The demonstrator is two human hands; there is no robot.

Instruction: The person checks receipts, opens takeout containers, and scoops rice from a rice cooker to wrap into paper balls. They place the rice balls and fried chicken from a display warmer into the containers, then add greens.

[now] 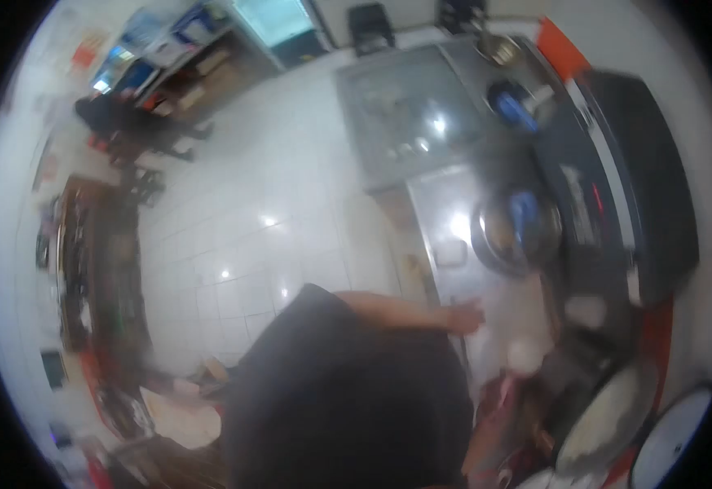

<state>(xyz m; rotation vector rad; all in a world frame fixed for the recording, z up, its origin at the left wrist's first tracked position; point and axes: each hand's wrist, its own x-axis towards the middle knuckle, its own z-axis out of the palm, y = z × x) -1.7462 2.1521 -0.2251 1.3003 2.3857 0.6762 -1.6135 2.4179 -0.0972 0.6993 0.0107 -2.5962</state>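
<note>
Left hand point(465, 316) at the counter point(502, 306) edge; blurred, can't tell how open or whether it's gripping. Right hand not visible. Round white item point(525, 355) near left hand. Farther along: pan point(542, 244), blue item point(523, 213) over it. Tiled floor point(250, 220) opposite.

- Your view is fairly bright, with milky haze washing out contrast.
- Glare spots dot the white floor point(307, 163), the steel counter point(445, 196) and the glass top point(396, 90).
- A doorway point(274, 20) glows pale at the top.
- Blur softens your fingers point(476, 306).
- Wide-angle distortion bends the edges; the corners go black.
</note>
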